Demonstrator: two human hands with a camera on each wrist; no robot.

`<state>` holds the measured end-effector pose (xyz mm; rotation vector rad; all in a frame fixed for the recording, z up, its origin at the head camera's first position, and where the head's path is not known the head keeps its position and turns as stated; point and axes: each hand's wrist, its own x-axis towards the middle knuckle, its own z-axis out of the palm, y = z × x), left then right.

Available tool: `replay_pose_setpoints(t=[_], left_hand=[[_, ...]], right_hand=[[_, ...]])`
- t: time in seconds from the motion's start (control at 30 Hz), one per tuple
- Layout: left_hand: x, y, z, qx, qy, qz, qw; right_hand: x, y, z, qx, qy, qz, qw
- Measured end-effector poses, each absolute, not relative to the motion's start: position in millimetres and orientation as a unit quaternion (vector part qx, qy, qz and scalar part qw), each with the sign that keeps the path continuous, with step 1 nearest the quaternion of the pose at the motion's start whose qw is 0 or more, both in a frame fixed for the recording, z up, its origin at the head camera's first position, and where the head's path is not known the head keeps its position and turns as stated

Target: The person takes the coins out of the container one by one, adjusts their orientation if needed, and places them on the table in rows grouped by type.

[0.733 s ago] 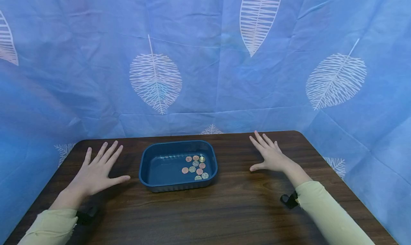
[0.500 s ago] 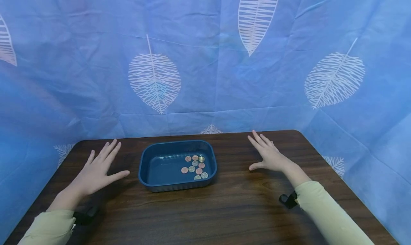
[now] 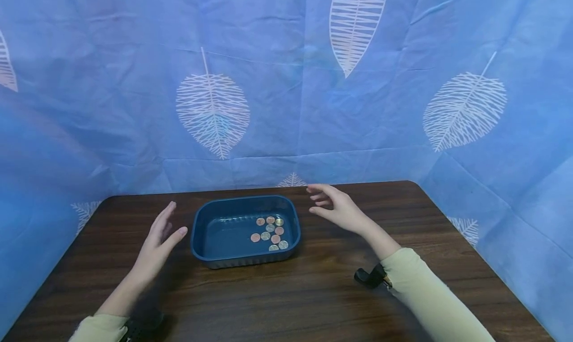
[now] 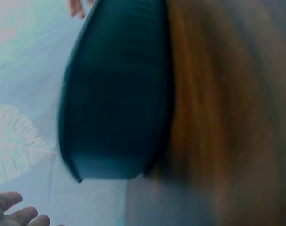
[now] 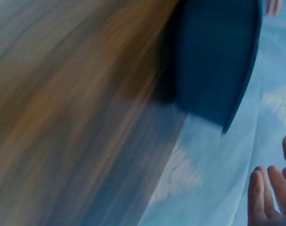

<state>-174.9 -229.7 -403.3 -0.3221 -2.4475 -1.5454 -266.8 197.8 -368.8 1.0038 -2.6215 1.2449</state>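
Observation:
A dark blue rectangular tray [image 3: 224,240] with rounded corners sits on the table in the head view. Several copper- and brass-coloured coins [image 3: 275,239] lie flat in its right half. My left hand [image 3: 154,245] is just off the tray's left end, turned edge-on with thumb apart from the fingers, holding nothing. Past the tray's right end, my right hand [image 3: 337,208] has bent fingers, its thumb below them, and nothing in it. Both wrist views show the tray's outer side, blurred, with fingertips [image 5: 257,193] of the right hand in the right wrist view.
The dark wood table [image 3: 277,302] has rounded far corners. Behind it hangs a blue cloth [image 3: 277,108] with white leaf prints. A dark wrist camera [image 3: 371,277] is strapped near the right sleeve [image 3: 429,287].
Both hands have moved inward toward the tray's two ends. Their spread fingers have drawn together, and the right hand's fingers have bent. The tray and coins stay as they were.

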Motion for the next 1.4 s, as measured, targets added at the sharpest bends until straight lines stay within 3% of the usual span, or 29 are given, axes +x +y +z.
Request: replay_pose_setpoints(t=[0.33, 0.73, 1.13, 1.4], left_hand=[[-178.5, -222.2, -429.4, -0.139, -0.828, -0.536, 0.087], [-175.5, -215.8, -447.7, -0.135, -0.816, -0.561, 0.038], [-171.0, -217.5, -457.3, -0.138, -0.838, -0.527, 0.043], [-172.0, -216.8, -463.6, -0.135, -0.832, -0.535, 0.060]], right_hand=[[-271.4, 132.7, -377.2, 0.382, -0.800, 0.462, -0.032], [-274.1, 108.9, -381.4, 0.380, -0.799, 0.462, -0.060], [-280.0, 82.7, -388.8, 0.382, -0.791, 0.462, -0.121], [-287.8, 65.8, -400.6, 0.416, -0.814, 0.387, -0.122]])
